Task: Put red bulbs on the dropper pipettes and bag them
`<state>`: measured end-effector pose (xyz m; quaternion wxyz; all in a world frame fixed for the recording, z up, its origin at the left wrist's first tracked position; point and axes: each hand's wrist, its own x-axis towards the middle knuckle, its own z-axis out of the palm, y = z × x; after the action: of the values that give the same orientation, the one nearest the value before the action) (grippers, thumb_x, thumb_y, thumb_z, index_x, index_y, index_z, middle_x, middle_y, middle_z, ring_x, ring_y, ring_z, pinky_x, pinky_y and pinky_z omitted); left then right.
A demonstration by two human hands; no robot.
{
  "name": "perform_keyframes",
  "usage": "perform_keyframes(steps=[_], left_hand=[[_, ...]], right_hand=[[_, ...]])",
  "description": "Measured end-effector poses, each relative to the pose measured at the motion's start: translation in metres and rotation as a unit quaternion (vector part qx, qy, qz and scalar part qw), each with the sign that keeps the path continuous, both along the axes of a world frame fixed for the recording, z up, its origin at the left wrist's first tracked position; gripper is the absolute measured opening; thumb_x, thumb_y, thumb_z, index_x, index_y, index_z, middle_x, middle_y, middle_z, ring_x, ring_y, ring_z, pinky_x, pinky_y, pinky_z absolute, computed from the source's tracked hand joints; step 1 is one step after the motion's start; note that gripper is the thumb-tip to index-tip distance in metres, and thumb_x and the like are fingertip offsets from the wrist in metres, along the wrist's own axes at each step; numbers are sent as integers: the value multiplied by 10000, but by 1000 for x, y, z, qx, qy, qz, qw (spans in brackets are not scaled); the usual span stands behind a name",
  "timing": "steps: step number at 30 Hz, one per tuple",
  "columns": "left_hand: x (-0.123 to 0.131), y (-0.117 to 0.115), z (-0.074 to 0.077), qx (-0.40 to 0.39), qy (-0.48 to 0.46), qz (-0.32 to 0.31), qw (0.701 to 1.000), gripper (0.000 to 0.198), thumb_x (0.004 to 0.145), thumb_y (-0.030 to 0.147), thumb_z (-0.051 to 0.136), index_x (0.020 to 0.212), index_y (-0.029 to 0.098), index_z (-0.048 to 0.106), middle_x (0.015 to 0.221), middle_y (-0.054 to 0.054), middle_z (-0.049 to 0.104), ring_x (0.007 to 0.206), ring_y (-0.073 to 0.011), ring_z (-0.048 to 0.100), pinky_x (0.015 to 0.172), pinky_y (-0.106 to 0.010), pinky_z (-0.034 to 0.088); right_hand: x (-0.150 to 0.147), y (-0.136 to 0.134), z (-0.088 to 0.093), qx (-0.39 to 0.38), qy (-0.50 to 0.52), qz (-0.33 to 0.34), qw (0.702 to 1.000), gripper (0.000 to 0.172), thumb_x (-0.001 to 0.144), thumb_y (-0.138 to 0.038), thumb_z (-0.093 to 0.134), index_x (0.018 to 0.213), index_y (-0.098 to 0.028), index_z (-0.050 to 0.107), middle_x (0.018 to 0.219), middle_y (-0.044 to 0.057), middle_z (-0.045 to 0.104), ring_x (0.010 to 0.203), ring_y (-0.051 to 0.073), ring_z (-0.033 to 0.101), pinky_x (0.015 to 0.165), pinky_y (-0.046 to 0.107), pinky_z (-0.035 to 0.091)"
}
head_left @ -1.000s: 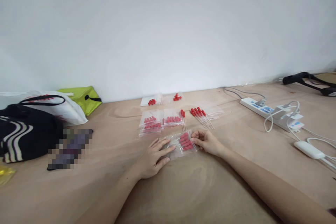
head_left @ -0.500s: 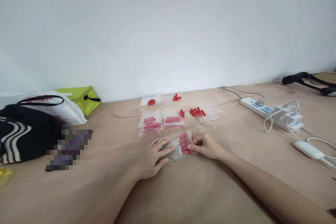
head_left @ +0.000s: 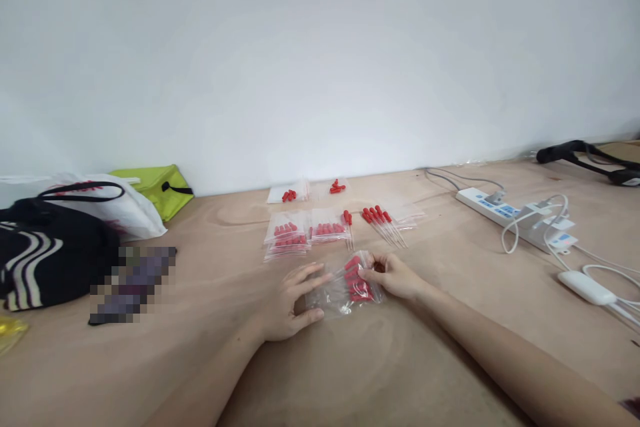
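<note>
A clear zip bag point(head_left: 334, 298) with several red-bulbed droppers inside lies on the table before me, its red ends to the right. My right hand point(head_left: 396, 276) pinches the bag's upper right edge between thumb and fingers. At the bag's left end, my left hand point(head_left: 294, 300) has its fingers spread, the tips at the plastic. Just beyond lie loose droppers point(head_left: 379, 215) with red bulbs and thin clear stems. Further left are filled zip bags point(head_left: 287, 239) and another bag of droppers point(head_left: 327, 229).
Red rubber bulbs point(head_left: 289, 195) and more bulbs point(head_left: 337, 186) lie on small bags near the wall. Flat clear bags point(head_left: 407, 212) are behind the loose droppers. A power strip point(head_left: 500, 213) with cables is on the right. A black bag point(head_left: 55, 253) and a green pouch point(head_left: 155, 190) stand left.
The dropper bag has turned slightly and shifted a little right and nearer me. My right hand has moved up to its upper edge; my left fingers lie less far over it.
</note>
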<state>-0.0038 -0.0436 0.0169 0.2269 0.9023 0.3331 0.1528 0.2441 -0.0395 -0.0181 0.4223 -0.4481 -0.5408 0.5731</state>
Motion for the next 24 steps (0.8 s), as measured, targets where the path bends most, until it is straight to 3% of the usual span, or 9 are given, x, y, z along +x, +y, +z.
perform_keyframes(steps=[7, 10, 13, 15, 17, 21, 24], left_hand=[[-4, 11, -17, -77, -212, 126, 966, 485, 802, 321, 505, 1252, 231, 347, 1263, -96, 441, 1139, -218, 450, 955, -404, 375], [-4, 17, -24, -117, -286, 178, 934, 519, 804, 326, 497, 1263, 237, 270, 1202, -103, 457, 1020, -193, 541, 887, -382, 437], [-4, 21, -30, -101, -333, 243, 905, 493, 837, 330, 439, 1264, 245, 206, 1188, -100, 430, 946, -161, 574, 872, -373, 447], [-3, 23, -32, -93, -326, 259, 904, 457, 851, 336, 408, 1254, 236, 216, 1165, -96, 439, 933, -159, 577, 866, -372, 451], [-3, 21, -31, -82, -287, 244, 923, 433, 842, 332, 423, 1232, 219, 274, 1135, -93, 466, 951, -174, 566, 863, -375, 453], [-2, 11, -20, -4, -143, 162, 976, 343, 792, 299, 509, 1119, 209, 458, 1135, -81, 493, 1054, -224, 490, 914, -410, 408], [-1, 5, -12, 32, -78, 143, 986, 305, 788, 283, 509, 1084, 208, 504, 1146, -76, 489, 1061, -237, 479, 902, -409, 414]], right_hand=[[-19, 1, 12, 29, 84, 23, 996, 419, 602, -548, 643, 694, -189, 449, 583, -47, 520, 504, 82, 481, 506, 224, 400], [-27, 10, 15, 49, 110, -37, 992, 442, 581, -580, 635, 667, -207, 415, 540, -58, 490, 472, 83, 452, 483, 225, 392], [-33, 27, 19, 51, 150, -129, 979, 448, 557, -578, 645, 706, -222, 417, 616, -32, 539, 553, 121, 515, 531, 254, 432], [-41, 42, 22, 45, 192, -197, 960, 420, 578, -539, 642, 745, -228, 415, 688, -14, 563, 621, 143, 549, 564, 268, 450], [-53, 56, 23, 38, 223, -246, 942, 357, 632, -490, 603, 767, -230, 399, 739, -3, 566, 659, 147, 563, 571, 270, 459], [-86, 78, 18, 21, 218, -267, 938, 240, 702, -402, 521, 789, -235, 372, 750, -1, 553, 673, 141, 567, 544, 257, 467], [-109, 77, 9, 8, 192, -264, 945, 196, 705, -366, 508, 744, -236, 367, 693, -12, 541, 660, 130, 567, 555, 249, 478]])
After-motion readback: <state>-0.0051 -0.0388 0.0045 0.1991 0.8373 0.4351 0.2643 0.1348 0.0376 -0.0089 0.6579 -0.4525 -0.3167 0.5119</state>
